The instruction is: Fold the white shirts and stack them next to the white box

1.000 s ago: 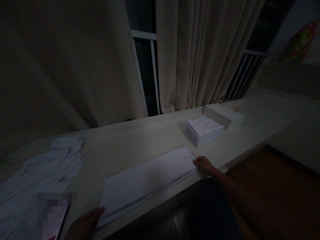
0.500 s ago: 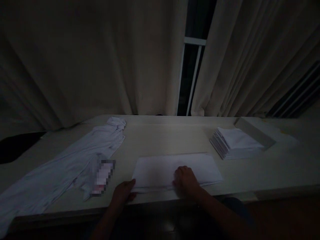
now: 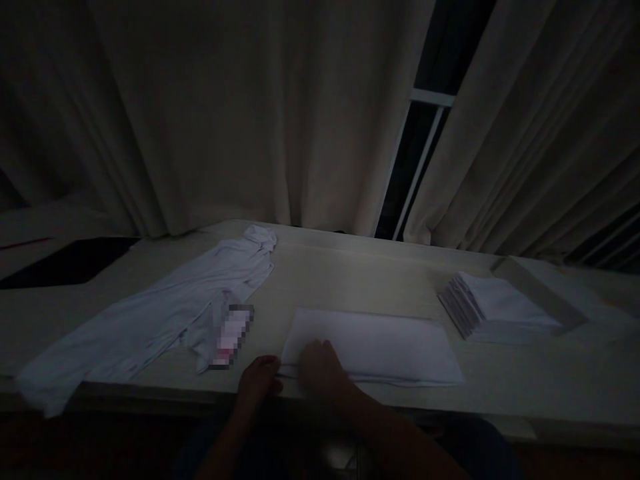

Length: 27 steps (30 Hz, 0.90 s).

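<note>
Pale surface point(image 3: 350, 267) before drawn curtains point(image 3: 210, 120) in a dim room, left fingers point(image 3: 270, 365) pinching folded cloth point(image 3: 385, 347), right hand point(image 3: 320, 367) blurred over it, finger state unclear.

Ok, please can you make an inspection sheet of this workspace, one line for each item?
Surface: pale tabletop, dimly lit; no spill seen.
Things: folded white cloth, lying flat near the front edge; stack of white cloths to its right, before a pale box.
Clutter: crumpled white garment at left, partly over the front edge; pixelated item beside it; flat dark item at far left.
Hands: left hand at the folded cloth's left corner; right hand over it, blurred.
Cables: nothing seen for certain; thin red line at far left, unclear.
Surroundings: curtains, gap showing dark window.
</note>
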Each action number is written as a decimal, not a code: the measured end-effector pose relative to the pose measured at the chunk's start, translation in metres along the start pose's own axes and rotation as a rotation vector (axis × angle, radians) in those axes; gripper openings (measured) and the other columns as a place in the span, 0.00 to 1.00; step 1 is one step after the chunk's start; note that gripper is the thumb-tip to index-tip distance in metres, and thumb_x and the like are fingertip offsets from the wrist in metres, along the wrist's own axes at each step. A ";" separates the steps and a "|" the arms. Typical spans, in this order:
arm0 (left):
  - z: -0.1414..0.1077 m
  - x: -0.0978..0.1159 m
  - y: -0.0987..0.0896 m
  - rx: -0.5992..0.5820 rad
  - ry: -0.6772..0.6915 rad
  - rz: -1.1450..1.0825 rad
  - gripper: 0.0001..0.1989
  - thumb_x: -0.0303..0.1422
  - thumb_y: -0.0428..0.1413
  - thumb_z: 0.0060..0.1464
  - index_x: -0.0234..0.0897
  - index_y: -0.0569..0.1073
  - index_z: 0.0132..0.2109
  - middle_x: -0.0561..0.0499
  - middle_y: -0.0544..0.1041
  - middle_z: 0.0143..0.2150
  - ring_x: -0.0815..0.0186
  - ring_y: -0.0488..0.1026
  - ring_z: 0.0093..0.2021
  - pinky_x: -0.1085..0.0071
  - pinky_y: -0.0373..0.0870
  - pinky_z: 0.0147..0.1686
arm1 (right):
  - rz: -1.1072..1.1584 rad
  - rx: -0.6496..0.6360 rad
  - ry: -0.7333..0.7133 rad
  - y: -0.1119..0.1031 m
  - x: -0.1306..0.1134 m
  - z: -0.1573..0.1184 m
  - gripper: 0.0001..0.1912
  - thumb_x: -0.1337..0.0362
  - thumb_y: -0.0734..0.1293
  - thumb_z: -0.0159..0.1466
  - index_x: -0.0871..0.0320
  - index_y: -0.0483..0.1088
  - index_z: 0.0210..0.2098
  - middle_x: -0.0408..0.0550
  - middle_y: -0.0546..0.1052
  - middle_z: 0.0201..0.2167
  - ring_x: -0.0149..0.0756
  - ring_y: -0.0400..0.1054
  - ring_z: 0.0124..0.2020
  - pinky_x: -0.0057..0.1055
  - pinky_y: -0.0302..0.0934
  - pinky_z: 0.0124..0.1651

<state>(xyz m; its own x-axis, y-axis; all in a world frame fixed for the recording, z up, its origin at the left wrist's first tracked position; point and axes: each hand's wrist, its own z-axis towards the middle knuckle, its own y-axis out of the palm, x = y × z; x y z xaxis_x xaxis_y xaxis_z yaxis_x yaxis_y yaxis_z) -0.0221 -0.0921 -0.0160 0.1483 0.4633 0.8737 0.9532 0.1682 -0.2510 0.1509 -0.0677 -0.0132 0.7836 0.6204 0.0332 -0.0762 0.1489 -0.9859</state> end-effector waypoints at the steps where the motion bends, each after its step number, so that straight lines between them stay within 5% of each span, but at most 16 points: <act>1: 0.001 -0.001 0.000 -0.003 -0.006 -0.025 0.23 0.45 0.55 0.47 0.33 0.69 0.46 0.50 0.75 0.22 0.60 0.75 0.22 0.68 0.68 0.21 | -0.007 0.003 -0.001 0.002 -0.002 0.000 0.06 0.66 0.61 0.65 0.58 0.69 0.37 0.54 0.73 0.36 0.48 0.62 0.41 0.44 0.56 0.42; 12: 0.008 -0.014 -0.002 -0.041 -0.002 -0.115 0.18 0.43 0.52 0.50 0.36 0.69 0.44 0.45 0.80 0.35 0.59 0.79 0.31 0.67 0.74 0.29 | 0.027 0.032 0.003 -0.003 -0.008 -0.017 0.07 0.62 0.62 0.66 0.56 0.71 0.37 0.51 0.74 0.34 0.43 0.63 0.40 0.39 0.56 0.43; 20: 0.004 -0.015 0.001 -0.026 0.110 0.047 0.25 0.52 0.51 0.49 0.37 0.68 0.44 0.50 0.78 0.30 0.61 0.77 0.26 0.67 0.71 0.25 | 0.088 0.056 -0.008 0.002 -0.016 -0.032 0.07 0.61 0.65 0.65 0.56 0.70 0.41 0.50 0.75 0.38 0.42 0.67 0.42 0.40 0.60 0.45; 24: 0.010 -0.014 0.003 0.024 0.159 0.218 0.23 0.50 0.54 0.47 0.37 0.68 0.43 0.52 0.77 0.28 0.64 0.74 0.22 0.69 0.67 0.24 | 0.100 0.191 0.084 -0.001 0.005 -0.065 0.15 0.61 0.63 0.66 0.58 0.68 0.52 0.54 0.74 0.48 0.44 0.66 0.51 0.44 0.58 0.54; 27: 0.016 -0.013 0.003 0.060 0.197 0.330 0.20 0.48 0.53 0.48 0.38 0.68 0.42 0.53 0.76 0.28 0.65 0.73 0.23 0.68 0.67 0.28 | 0.027 0.260 0.176 -0.003 0.040 -0.118 0.18 0.63 0.60 0.67 0.56 0.66 0.56 0.55 0.70 0.56 0.45 0.61 0.58 0.48 0.51 0.60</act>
<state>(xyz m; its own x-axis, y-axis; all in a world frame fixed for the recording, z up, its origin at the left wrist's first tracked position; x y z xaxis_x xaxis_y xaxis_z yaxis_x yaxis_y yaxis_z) -0.0253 -0.0836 -0.0343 0.4975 0.3260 0.8038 0.8296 0.0919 -0.5508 0.2547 -0.1342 -0.0286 0.8721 0.4874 -0.0441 -0.2363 0.3403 -0.9101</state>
